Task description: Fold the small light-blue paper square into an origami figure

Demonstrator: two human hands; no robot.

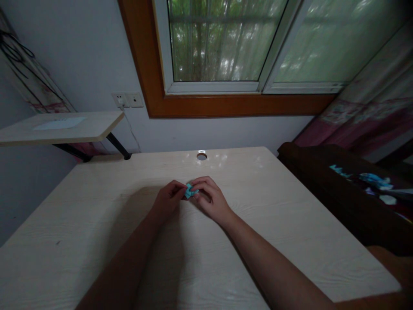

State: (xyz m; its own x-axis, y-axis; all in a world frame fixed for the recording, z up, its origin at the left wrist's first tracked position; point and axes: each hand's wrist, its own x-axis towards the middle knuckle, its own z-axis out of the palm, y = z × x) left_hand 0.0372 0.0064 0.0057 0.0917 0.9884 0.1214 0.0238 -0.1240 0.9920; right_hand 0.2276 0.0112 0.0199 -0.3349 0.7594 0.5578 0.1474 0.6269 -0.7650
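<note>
Between my two hands is a small turquoise piece of folded paper (189, 191), held just over the pale wood-grain table (277, 241). My left hand (167, 197) pinches its left side between thumb and fingers. From the right, my right hand (211, 197) grips the other side, its thumb below and its fingers curled over the top. Fingertips cover part of the folded shape, so its full form is hidden.
A raised shelf (80, 127) on black legs stands at the table's back left. Near the back edge is a round cable hole (201, 156). Dark wooden furniture (319, 189) at the right bears turquoise pieces (376, 181). A window (226, 47) is behind.
</note>
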